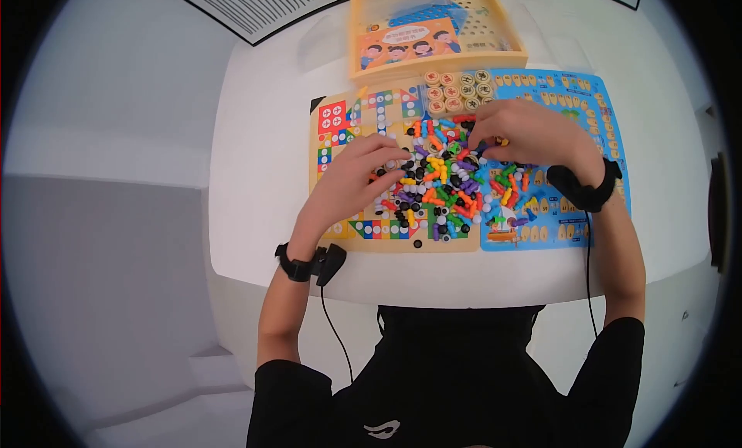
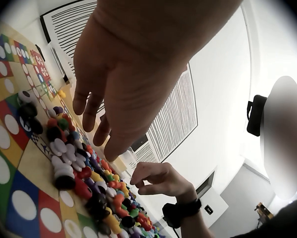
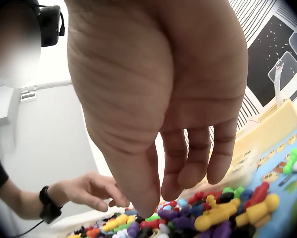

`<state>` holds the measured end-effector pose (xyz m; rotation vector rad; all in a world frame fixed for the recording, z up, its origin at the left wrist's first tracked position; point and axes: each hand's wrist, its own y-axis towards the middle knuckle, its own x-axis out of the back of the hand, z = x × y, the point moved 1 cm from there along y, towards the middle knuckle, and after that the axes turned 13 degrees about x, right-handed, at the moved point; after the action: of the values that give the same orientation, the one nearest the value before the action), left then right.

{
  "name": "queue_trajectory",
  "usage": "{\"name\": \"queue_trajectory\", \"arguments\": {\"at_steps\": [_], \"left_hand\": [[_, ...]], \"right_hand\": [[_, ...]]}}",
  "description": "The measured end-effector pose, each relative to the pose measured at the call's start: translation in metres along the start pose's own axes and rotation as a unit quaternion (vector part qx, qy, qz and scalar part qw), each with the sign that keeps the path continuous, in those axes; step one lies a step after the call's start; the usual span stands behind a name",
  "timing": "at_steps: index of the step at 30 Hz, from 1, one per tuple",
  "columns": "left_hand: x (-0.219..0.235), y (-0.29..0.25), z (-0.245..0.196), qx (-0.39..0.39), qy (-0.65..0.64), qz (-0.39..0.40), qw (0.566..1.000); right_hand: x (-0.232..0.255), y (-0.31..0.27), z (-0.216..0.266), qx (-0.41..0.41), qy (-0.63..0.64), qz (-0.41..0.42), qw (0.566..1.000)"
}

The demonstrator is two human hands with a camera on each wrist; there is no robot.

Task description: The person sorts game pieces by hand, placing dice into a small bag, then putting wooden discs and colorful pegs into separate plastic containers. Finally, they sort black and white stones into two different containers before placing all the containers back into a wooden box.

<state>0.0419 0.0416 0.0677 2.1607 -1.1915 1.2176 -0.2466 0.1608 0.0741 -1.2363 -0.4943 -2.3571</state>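
Observation:
A pile of small colored pawn-shaped pieces [image 1: 464, 201], mixed with black and white ones, lies spread over two printed game boards. My left hand [image 1: 355, 178] hovers at the pile's left side, palm down, its fingers reaching toward black and white pieces [image 2: 66, 153]. Over the pile's upper right is my right hand [image 1: 525, 131], its fingers loosely bent downward among the pieces. In the right wrist view its thumb [image 3: 138, 188] stands apart from the fingers, close over yellow and purple pieces [image 3: 218, 213]. No piece shows in either hand.
A beige board [image 1: 332, 158] with colored squares lies at left, a blue board [image 1: 607, 139] at right. Round wooden discs with characters [image 1: 456, 93] sit in rows behind the pile. A shallow wooden box [image 1: 514, 50] holding an orange booklet [image 1: 410, 42] stands at the back.

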Motion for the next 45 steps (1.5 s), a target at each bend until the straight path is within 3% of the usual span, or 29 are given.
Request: {"name": "queue_trajectory", "arguments": {"at_steps": [2, 4, 5, 7, 13, 15, 17, 21, 25, 27, 28, 30, 31, 33, 34, 36, 40, 43, 45], "left_hand": [[-0.01, 0.014, -0.003, -0.015, 0.013, -0.007, 1.0], [-0.021, 0.028, -0.005, -0.049, 0.062, -0.047, 0.996], [-0.026, 0.032, -0.006, -0.049, 0.062, -0.053, 0.995], [-0.031, 0.041, -0.009, -0.04, 0.08, -0.014, 0.996], [-0.03, 0.049, -0.013, -0.033, 0.065, 0.002, 0.997], [-0.027, 0.052, -0.013, -0.038, 0.057, 0.011, 0.998], [-0.026, 0.053, -0.013, -0.008, 0.002, 0.032, 0.999], [-0.023, 0.05, -0.018, -0.003, 0.009, 0.022, 1.0], [-0.01, 0.057, -0.028, 0.056, -0.059, -0.063, 0.995], [-0.002, 0.068, -0.03, 0.073, -0.089, -0.114, 0.987], [0.0, 0.076, -0.033, 0.076, -0.091, -0.119, 0.986], [-0.002, 0.096, -0.043, 0.007, -0.135, -0.156, 0.978], [-0.005, 0.108, -0.044, 0.009, -0.137, -0.162, 0.977], [-0.015, 0.133, -0.045, -0.03, -0.093, -0.139, 0.985], [-0.02, 0.144, -0.043, -0.032, -0.094, -0.142, 0.985], [-0.032, 0.162, -0.039, -0.036, -0.043, -0.128, 0.99], [-0.044, 0.175, -0.037, -0.045, -0.002, -0.114, 0.992], [-0.042, 0.172, -0.034, -0.068, 0.114, -0.145, 0.981], [-0.041, 0.172, -0.029, -0.174, 0.148, -0.16, 0.96]], "right_hand": [[-0.01, 0.006, 0.004, -0.016, -0.002, 0.03, 0.999], [-0.027, 0.007, -0.001, 0.02, -0.08, -0.065, 0.995], [-0.032, 0.009, -0.002, 0.002, -0.101, -0.055, 0.993], [-0.036, 0.012, 0.001, 0.008, -0.112, -0.069, 0.991], [-0.05, 0.016, -0.002, -0.03, -0.165, -0.109, 0.98], [-0.055, 0.019, -0.007, 0.057, -0.129, -0.152, 0.978], [-0.054, 0.018, -0.007, 0.049, -0.12, -0.15, 0.98], [-0.046, 0.017, -0.004, 0.038, -0.049, -0.13, 0.99], [-0.03, 0.017, -0.009, 0.036, 0.004, -0.115, 0.993], [-0.006, 0.015, -0.005, -0.069, 0.097, -0.072, 0.99], [-0.003, 0.015, -0.011, -0.066, 0.095, -0.068, 0.991], [0.004, 0.007, -0.027, -0.071, 0.12, -0.221, 0.965], [0.01, 0.006, -0.029, -0.067, 0.118, -0.216, 0.967], [0.025, 0.0, -0.035, -0.191, 0.204, -0.274, 0.92], [0.022, -0.003, -0.048, -0.19, 0.201, -0.275, 0.921], [0.01, -0.009, -0.077, -0.102, 0.136, -0.363, 0.916], [0.016, -0.016, -0.075, -0.118, 0.121, -0.352, 0.921], [0.022, -0.01, -0.064, -0.128, 0.13, -0.313, 0.932], [0.023, -0.006, -0.049, -0.206, 0.219, -0.246, 0.921]]}}
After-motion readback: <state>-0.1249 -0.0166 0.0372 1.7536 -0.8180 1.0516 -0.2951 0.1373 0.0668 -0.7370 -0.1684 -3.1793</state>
